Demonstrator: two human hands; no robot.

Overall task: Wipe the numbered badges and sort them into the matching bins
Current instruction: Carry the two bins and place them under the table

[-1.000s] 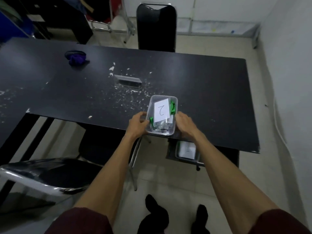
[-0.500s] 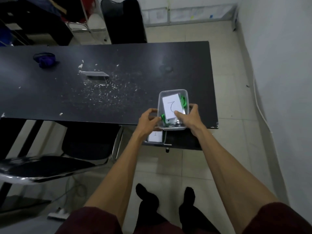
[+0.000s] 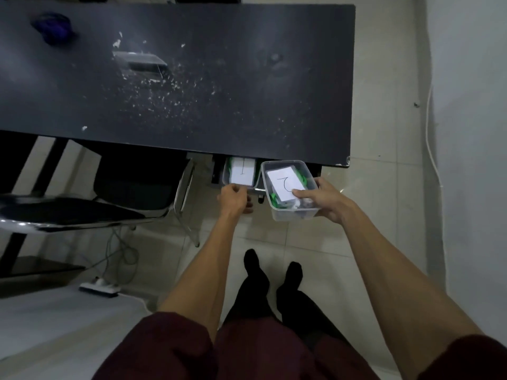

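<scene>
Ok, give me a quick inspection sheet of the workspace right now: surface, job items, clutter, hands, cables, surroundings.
Surface: black table, scuffed, scattered with white flecks.
Job's things: clear bin marked 2 held off the table's near edge, green-strapped badges inside; bin marked 1 sits under the table.
Clutter: purple cloth at the far left; small clear rectangular item near it.
Hands: right hand grips the bin marked 2, thumb on its card; left hand curled at the bin marked 1's near rim, grip unclear.
Cables: power strip with cords on the floor; white cable along the right wall.
Surroundings: black chair at left; tiled floor.
</scene>
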